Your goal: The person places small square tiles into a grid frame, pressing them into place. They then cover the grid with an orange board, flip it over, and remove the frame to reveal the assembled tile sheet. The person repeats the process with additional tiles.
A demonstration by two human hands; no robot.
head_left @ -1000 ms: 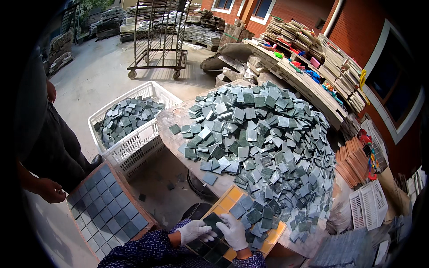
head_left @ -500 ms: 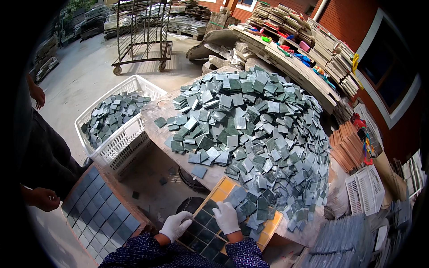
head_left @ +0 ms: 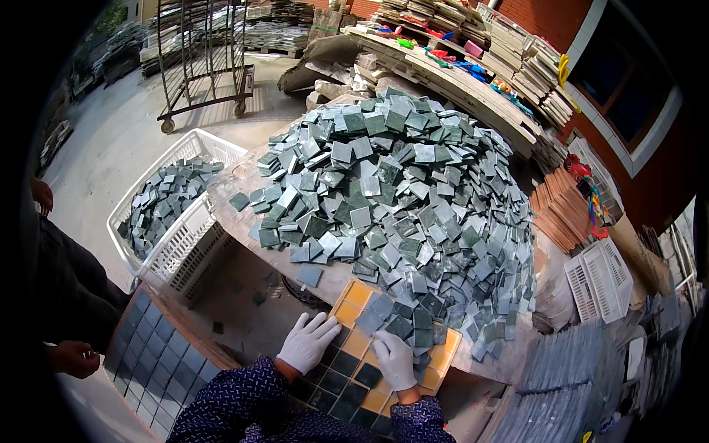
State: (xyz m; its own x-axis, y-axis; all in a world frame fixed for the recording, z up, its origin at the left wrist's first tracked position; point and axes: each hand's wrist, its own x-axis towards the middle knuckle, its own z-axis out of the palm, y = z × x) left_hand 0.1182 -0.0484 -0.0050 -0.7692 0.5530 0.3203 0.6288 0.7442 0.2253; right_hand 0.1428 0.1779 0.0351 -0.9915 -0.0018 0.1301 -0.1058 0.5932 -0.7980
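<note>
A yellow gridded tray [head_left: 357, 293] lies in front of me, with square dark green stone tiles [head_left: 346, 362] set in many of its cells. Other cells show bare yellow, and loose tiles overlap its far right part. My left hand [head_left: 306, 344], in a white glove, rests open at the tray's left side, fingers spread toward the far edge. Over the middle of the tray is my gloved right hand [head_left: 395, 362], fingers bent and drawn together beside a loose grey tile [head_left: 368, 321]. Whatever its fingertips hold is hidden.
A big heap of tiles [head_left: 399, 192] covers the table [head_left: 236, 210] beyond the tray. At left stand a white crate of tiles [head_left: 185, 247] and a tile-covered board [head_left: 151, 354]. Another person's hand [head_left: 74, 359] hangs beside that board. Stacked slabs [head_left: 561, 376] stand at right.
My left hand has moved toward the tray's far left side and its fingers have spread. The right hand has shifted slightly right, and more yellow cells show between the hands. The whole view has shifted.
</note>
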